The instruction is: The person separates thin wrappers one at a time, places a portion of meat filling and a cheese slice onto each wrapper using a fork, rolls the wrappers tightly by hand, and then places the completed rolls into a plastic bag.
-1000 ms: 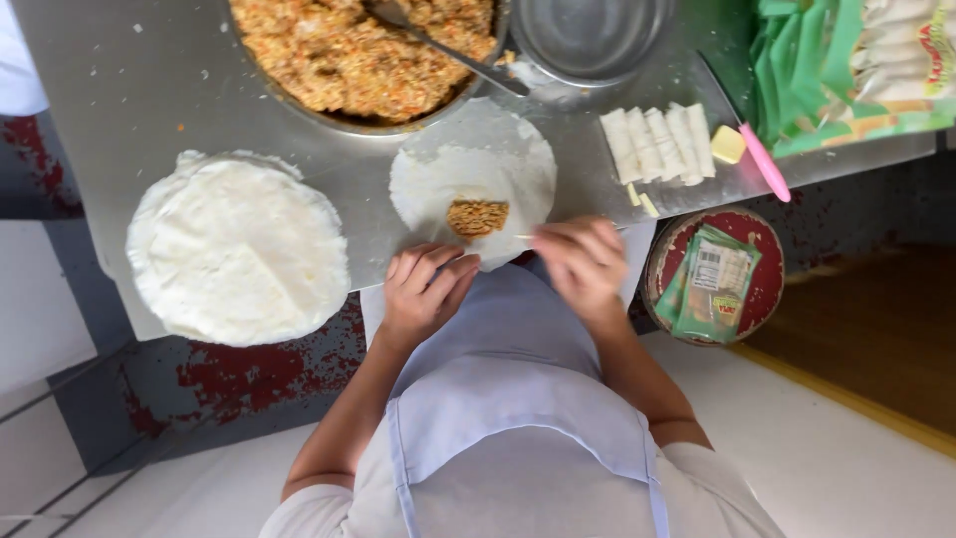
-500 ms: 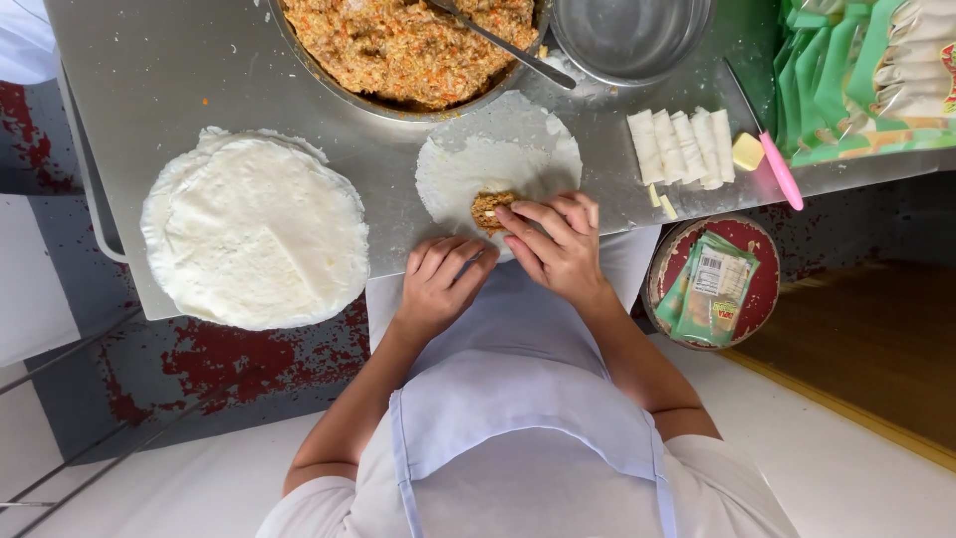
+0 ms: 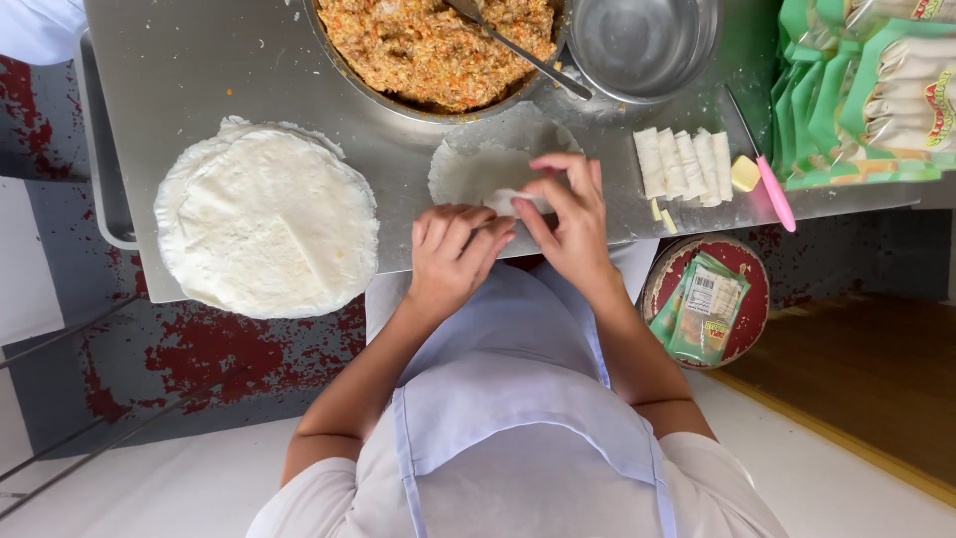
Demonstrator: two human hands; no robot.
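Wrapper [image 3: 478, 169] edge now folded over filling, both hands' fingers [image 3: 558, 194] pinching it.

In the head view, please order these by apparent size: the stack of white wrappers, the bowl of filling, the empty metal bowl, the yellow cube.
1. Stack of white wrappers, though the bowl of filling is cropped, so unsure.
2. Empty metal bowl, also cropped.
3. Yellow cube.

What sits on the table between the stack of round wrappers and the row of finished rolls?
In the head view, the single wrapper being rolled lies between the stack of wrappers and the finished rolls, with the left hand and right hand on it.
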